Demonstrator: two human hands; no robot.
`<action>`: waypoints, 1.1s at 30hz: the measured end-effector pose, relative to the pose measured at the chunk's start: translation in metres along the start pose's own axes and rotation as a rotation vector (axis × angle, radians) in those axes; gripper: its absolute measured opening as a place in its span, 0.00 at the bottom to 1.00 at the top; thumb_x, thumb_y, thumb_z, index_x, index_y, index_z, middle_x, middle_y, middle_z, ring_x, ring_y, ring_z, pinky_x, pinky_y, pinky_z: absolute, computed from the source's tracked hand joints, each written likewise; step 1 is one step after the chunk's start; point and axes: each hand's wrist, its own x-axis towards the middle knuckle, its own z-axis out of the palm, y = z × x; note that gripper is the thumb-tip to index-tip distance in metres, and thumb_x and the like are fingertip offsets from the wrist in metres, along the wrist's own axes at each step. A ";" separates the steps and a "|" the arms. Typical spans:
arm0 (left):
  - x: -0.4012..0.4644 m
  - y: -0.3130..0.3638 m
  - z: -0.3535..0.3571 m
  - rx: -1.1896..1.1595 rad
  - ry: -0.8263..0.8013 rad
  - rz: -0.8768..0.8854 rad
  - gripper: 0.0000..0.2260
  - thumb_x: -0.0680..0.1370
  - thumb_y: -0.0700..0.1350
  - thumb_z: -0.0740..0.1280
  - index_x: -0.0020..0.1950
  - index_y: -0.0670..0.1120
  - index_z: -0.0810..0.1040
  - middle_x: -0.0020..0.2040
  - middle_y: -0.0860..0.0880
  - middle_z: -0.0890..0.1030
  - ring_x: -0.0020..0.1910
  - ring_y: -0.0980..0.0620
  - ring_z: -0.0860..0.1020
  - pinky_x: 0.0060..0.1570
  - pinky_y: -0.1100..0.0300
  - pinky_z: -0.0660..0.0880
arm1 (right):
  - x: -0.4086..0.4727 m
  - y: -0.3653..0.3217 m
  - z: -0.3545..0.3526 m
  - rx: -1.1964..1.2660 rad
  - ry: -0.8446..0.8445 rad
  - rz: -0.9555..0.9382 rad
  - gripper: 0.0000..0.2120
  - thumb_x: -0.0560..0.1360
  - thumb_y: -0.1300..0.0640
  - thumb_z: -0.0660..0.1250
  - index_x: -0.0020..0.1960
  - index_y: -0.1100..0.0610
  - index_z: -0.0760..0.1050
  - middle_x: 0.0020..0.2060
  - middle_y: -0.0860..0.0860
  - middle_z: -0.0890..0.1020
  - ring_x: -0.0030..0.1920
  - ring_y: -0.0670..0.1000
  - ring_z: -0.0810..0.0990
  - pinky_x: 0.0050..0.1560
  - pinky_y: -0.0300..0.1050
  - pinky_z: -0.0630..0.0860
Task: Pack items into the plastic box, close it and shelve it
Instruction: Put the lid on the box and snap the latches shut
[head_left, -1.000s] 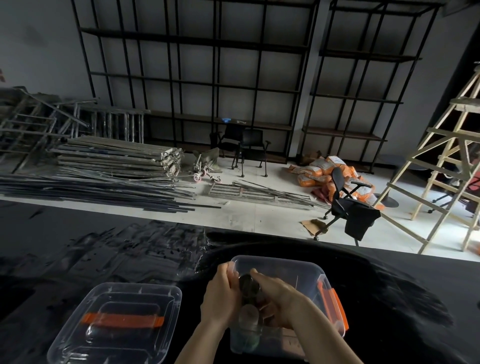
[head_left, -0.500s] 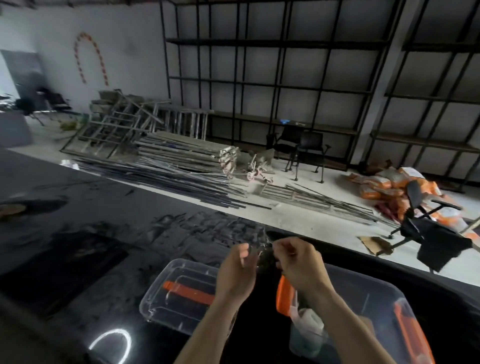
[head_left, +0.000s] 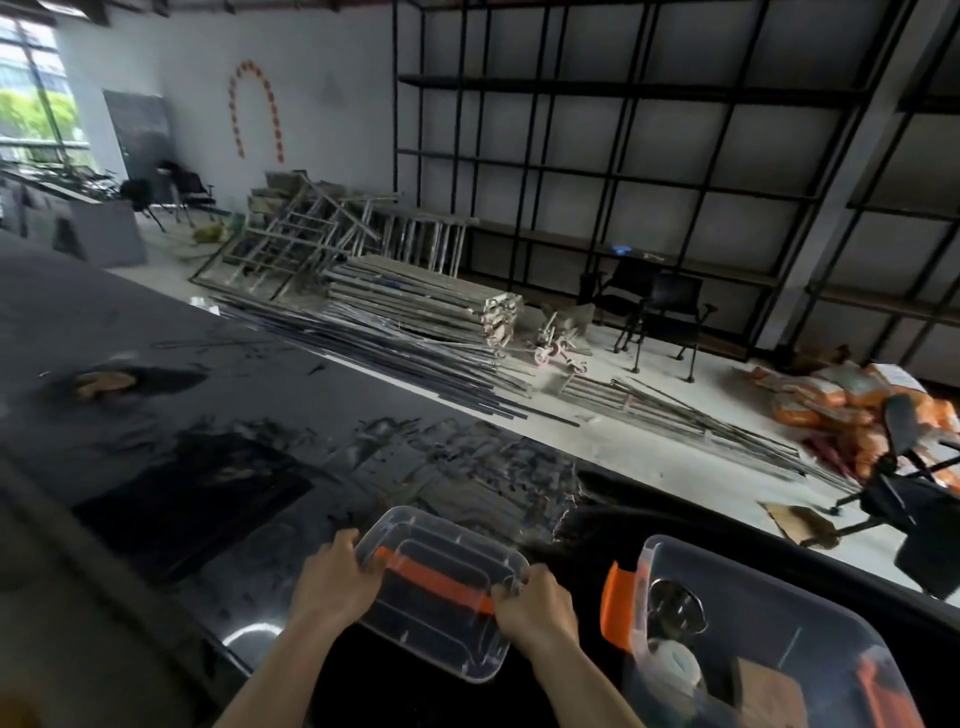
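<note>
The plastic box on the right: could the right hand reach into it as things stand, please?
Probably yes, once freed: the plastic box is open and beside the right hand, with nothing between them, but that hand now grips the lid.

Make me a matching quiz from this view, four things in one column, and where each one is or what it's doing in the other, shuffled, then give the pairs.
Things:
1. lid
2. plastic box
3. left hand
4. right hand

States:
A. grips the lid's right edge
B. held between both hands
C. open, items inside, right of the lid
D. grips the lid's left edge

Pairs: 1-B, 2-C, 3-D, 4-A
</note>
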 end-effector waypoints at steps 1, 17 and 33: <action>-0.001 0.000 0.000 0.003 -0.005 0.004 0.23 0.75 0.60 0.64 0.61 0.46 0.75 0.53 0.43 0.83 0.57 0.40 0.80 0.56 0.51 0.76 | -0.001 0.000 0.000 0.025 0.000 0.012 0.19 0.75 0.45 0.67 0.62 0.54 0.74 0.57 0.53 0.82 0.57 0.56 0.82 0.55 0.48 0.79; -0.011 0.149 -0.055 -0.494 0.126 0.114 0.10 0.76 0.51 0.65 0.40 0.50 0.83 0.43 0.45 0.83 0.47 0.42 0.79 0.54 0.47 0.75 | 0.028 -0.012 -0.161 0.543 0.352 -0.136 0.13 0.70 0.67 0.67 0.48 0.54 0.84 0.40 0.48 0.86 0.44 0.50 0.84 0.47 0.43 0.81; -0.076 0.282 0.048 -0.641 -0.284 0.330 0.10 0.76 0.41 0.69 0.55 0.45 0.85 0.56 0.49 0.85 0.55 0.50 0.79 0.55 0.59 0.71 | 0.022 0.184 -0.297 0.904 0.670 0.085 0.22 0.44 0.58 0.78 0.40 0.52 0.87 0.50 0.51 0.88 0.45 0.59 0.88 0.51 0.61 0.84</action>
